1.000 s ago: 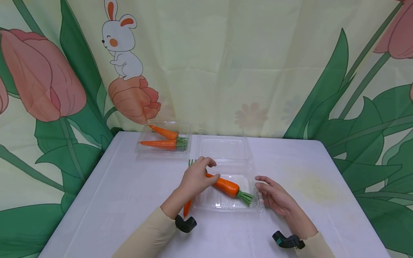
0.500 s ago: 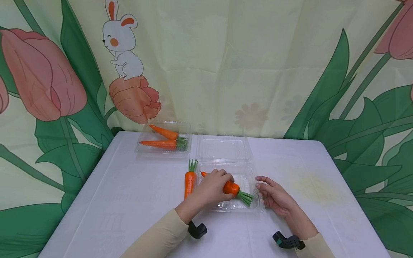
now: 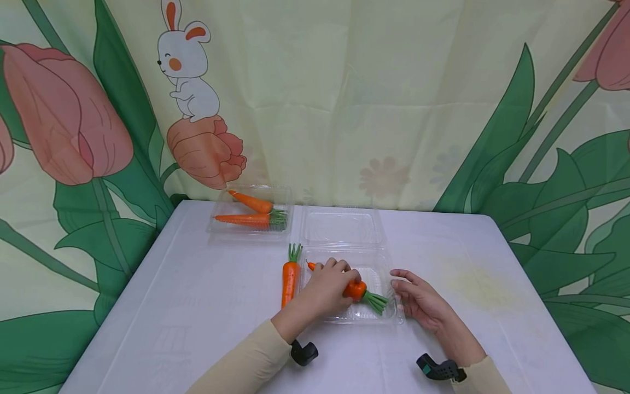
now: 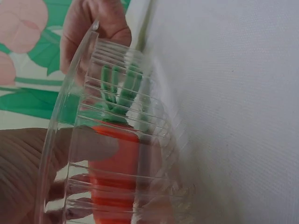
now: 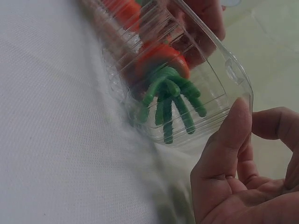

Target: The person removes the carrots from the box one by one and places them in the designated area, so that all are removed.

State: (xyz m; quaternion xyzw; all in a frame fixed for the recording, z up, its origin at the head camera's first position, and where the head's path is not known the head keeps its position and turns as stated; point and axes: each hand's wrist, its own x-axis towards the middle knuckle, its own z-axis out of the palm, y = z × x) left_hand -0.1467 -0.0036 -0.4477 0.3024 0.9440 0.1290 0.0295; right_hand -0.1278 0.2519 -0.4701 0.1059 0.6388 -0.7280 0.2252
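My left hand (image 3: 330,287) grips an orange carrot (image 3: 356,289) lying in the open clear plastic box (image 3: 344,317). Its green stalks (image 5: 170,98) point toward the box's right side, and the fingers hide its middle. Through the box wall, the left wrist view shows the thumb against the carrot (image 4: 114,163). At the right corner my right hand (image 3: 423,306) pinches the rim, with thumb and a finger on either side of it in the right wrist view. A second carrot (image 3: 290,276) lies on the table left of the box, partly behind the left wrist.
The box's lid (image 3: 341,229) lies folded back toward the curtain. At the back left stands another clear box (image 3: 221,232) with two carrots (image 3: 241,220) in it. A printed curtain (image 3: 315,109) hangs behind the white table (image 3: 197,328).
My left hand has moved down and right from the carrot's thin end and taken hold of the carrot. The second carrot shows more now. My right hand stays at the rim.
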